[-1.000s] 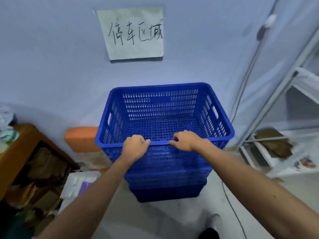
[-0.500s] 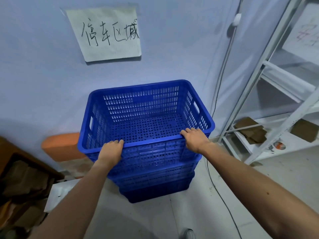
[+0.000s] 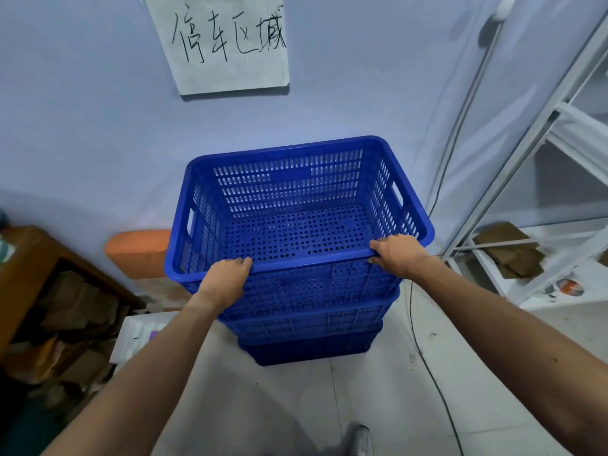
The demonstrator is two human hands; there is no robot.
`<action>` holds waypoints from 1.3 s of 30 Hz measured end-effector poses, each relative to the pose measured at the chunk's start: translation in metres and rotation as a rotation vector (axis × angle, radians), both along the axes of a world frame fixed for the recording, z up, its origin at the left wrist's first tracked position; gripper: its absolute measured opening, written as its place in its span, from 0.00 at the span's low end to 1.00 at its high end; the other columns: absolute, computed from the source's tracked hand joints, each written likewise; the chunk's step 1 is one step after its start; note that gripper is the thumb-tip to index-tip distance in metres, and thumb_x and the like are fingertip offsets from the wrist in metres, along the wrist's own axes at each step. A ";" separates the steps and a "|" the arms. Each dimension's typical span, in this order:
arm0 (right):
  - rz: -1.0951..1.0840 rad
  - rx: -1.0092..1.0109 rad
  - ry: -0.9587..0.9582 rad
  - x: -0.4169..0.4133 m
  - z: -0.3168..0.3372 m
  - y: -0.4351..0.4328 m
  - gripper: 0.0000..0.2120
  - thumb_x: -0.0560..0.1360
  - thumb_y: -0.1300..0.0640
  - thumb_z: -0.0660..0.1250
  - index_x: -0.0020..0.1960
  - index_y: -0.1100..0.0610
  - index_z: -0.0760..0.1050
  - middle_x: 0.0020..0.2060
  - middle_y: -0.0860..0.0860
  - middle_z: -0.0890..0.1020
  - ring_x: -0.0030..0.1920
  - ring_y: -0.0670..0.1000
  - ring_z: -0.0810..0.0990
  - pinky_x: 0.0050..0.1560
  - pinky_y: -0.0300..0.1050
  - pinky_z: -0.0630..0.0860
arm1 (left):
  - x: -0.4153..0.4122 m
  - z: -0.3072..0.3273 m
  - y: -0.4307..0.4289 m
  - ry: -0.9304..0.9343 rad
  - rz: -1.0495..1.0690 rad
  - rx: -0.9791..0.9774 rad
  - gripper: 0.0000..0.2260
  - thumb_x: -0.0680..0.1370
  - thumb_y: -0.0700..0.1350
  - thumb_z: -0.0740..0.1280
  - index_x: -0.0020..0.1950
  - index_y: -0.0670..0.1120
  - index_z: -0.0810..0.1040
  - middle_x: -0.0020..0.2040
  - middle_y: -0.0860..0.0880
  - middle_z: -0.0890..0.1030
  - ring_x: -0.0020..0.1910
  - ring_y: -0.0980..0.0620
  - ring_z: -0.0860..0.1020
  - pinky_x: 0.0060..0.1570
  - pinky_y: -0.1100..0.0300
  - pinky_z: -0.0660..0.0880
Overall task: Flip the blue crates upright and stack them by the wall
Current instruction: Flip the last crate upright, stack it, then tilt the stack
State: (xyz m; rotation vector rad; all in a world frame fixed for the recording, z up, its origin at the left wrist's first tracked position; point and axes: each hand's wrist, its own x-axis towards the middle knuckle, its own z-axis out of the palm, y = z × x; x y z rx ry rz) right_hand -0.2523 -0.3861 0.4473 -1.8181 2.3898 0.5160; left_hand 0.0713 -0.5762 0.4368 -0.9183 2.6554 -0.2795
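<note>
A stack of three blue perforated crates stands upright on the floor against the pale wall. The top blue crate (image 3: 296,205) is empty and nests in the crates below (image 3: 309,343). My left hand (image 3: 227,278) grips the near rim left of its middle. My right hand (image 3: 398,253) grips the same rim near the right corner. Both thumbs hook over the rim's edge.
A handwritten paper sign (image 3: 227,44) hangs on the wall above the stack. An orange block (image 3: 138,253) sits left of the crates, beside a wooden cabinet (image 3: 36,258) full of cardboard. A white metal shelf (image 3: 539,199) stands at right. A black cable (image 3: 424,350) runs along the floor.
My hands have slid apart along the near rim, from its middle toward the corners. The head view has shifted, and the stack stays against the wall.
</note>
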 end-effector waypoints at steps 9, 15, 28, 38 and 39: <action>-0.079 -0.147 -0.030 0.012 -0.020 0.008 0.19 0.82 0.42 0.55 0.63 0.55 0.68 0.57 0.53 0.78 0.58 0.57 0.77 0.60 0.52 0.70 | 0.003 -0.008 -0.006 0.089 -0.012 -0.010 0.15 0.79 0.40 0.63 0.65 0.46 0.66 0.52 0.47 0.75 0.45 0.47 0.76 0.40 0.56 0.65; -0.057 -0.229 -0.046 0.007 -0.029 0.004 0.19 0.82 0.42 0.56 0.63 0.57 0.67 0.56 0.54 0.75 0.56 0.58 0.76 0.58 0.54 0.71 | -0.001 -0.012 -0.005 0.111 0.027 -0.022 0.12 0.78 0.38 0.63 0.60 0.46 0.68 0.48 0.47 0.74 0.39 0.48 0.67 0.42 0.56 0.67; -0.132 -0.298 -0.002 0.010 -0.038 0.005 0.22 0.80 0.41 0.61 0.64 0.58 0.69 0.54 0.55 0.77 0.54 0.58 0.77 0.58 0.54 0.71 | -0.004 -0.013 -0.006 0.109 0.008 -0.009 0.15 0.75 0.37 0.66 0.59 0.45 0.68 0.47 0.47 0.73 0.39 0.48 0.67 0.43 0.56 0.68; -0.133 -0.362 0.034 0.015 -0.037 0.009 0.19 0.76 0.44 0.69 0.56 0.58 0.73 0.45 0.55 0.78 0.44 0.58 0.78 0.49 0.55 0.74 | -0.008 -0.008 0.011 0.165 0.146 0.015 0.13 0.80 0.51 0.64 0.59 0.45 0.69 0.51 0.46 0.72 0.47 0.46 0.72 0.49 0.53 0.69; -0.127 -0.367 0.033 0.015 -0.037 0.010 0.19 0.75 0.44 0.69 0.56 0.58 0.73 0.45 0.55 0.78 0.44 0.58 0.78 0.48 0.55 0.74 | -0.009 -0.008 0.012 0.173 0.159 0.037 0.18 0.80 0.58 0.62 0.59 0.45 0.69 0.52 0.46 0.72 0.49 0.45 0.74 0.52 0.51 0.70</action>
